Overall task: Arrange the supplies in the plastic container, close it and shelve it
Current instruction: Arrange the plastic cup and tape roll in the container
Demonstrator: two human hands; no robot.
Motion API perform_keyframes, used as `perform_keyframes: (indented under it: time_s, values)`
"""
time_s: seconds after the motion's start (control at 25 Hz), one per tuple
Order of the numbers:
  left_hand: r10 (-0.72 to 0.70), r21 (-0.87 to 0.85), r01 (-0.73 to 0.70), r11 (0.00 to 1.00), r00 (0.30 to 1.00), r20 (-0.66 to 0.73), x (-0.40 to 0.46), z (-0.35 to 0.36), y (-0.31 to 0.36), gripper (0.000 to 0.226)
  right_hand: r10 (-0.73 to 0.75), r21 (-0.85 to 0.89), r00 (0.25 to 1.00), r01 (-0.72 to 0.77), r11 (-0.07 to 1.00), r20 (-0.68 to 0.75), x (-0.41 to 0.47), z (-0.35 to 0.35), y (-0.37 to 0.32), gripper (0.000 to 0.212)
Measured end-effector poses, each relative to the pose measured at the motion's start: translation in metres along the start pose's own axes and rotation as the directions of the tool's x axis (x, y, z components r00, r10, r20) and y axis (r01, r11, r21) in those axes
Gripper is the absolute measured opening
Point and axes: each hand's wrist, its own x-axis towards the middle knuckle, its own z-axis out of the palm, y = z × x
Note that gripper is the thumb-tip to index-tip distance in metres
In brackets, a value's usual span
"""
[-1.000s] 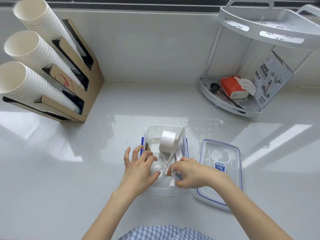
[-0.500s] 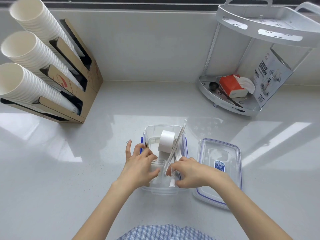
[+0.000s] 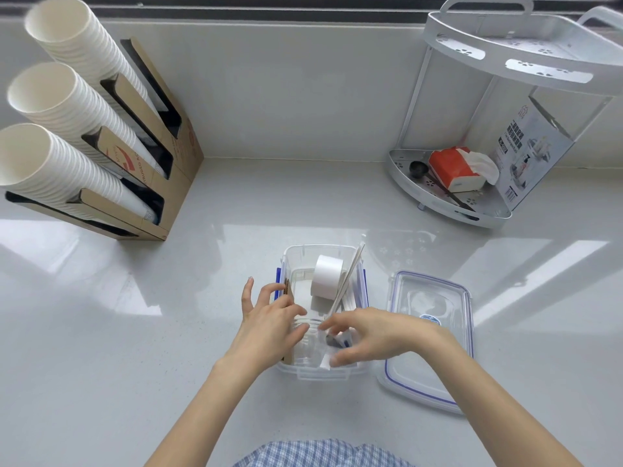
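I see the open plastic container (image 3: 323,372) on the tabletop (image 3: 135,332), near edge. Left hand (image 3: 269,328) at its left wall, fingers loosely curled around a clear cup (image 3: 308,345) inside. White roll (image 3: 326,276) stands at the far end. Right hand (image 3: 374,335) pinches a paper-wrapped stick (image 3: 347,281). Lid (image 3: 428,338) lies just right of the container.

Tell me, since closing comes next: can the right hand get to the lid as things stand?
Probably yes. The lid lies flat on the counter just right of the container, directly beside the right hand, with nothing on it. The hand is among the supplies, though, so it must let go first.
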Motion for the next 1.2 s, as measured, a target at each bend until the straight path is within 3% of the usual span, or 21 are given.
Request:
perform_keyframes:
  time_s: [0.08,0.16,0.28,0.44,0.52,0.76,1.0,1.2]
  values:
    - [-0.018,-0.032,0.018,0.999,1.000,-0.016,0.002,-0.002,0.001,0.039,-0.029,0.105,0.998,0.035,0.994,-0.053,-0.002,-0.006,-0.003,0.050]
    - [-0.049,-0.099,0.041,0.994,0.995,-0.081,0.006,-0.003,0.004,0.038,-0.044,0.149,0.974,0.078,0.986,-0.223,0.001,-0.010,-0.003,0.039]
    - [-0.101,-0.202,0.066,0.977,0.981,-0.166,0.019,-0.009,0.006,0.034,0.002,0.133,0.838,0.084,0.987,-0.546,0.014,-0.013,0.003,0.031]
    - [-0.126,-0.255,0.077,0.964,0.976,-0.180,0.036,-0.015,0.005,0.038,-0.033,-0.010,0.698,0.037,0.999,-0.715,0.035,-0.017,0.010,0.038]
    - [-0.104,-0.281,0.051,0.958,0.979,-0.177,0.044,-0.017,0.004,0.038,-0.054,-0.094,0.689,-0.020,0.995,-0.722,0.042,-0.020,0.010,0.045]
    - [0.127,-0.093,-0.125,0.988,0.992,0.022,0.066,-0.011,0.010,0.065,0.015,-0.191,0.784,-0.170,0.967,-0.620,0.053,-0.020,0.014,0.072]
    - [0.106,-0.030,-0.105,0.994,0.994,0.041,0.073,-0.001,0.006,0.071,0.033,-0.224,0.798,-0.208,0.952,-0.602,0.062,-0.014,0.015,0.075]
    - [0.044,-0.088,-0.045,0.995,0.999,-0.019,0.064,0.001,0.002,0.062,-0.101,-0.270,0.783,-0.089,0.959,-0.614,0.064,-0.013,0.015,0.069]
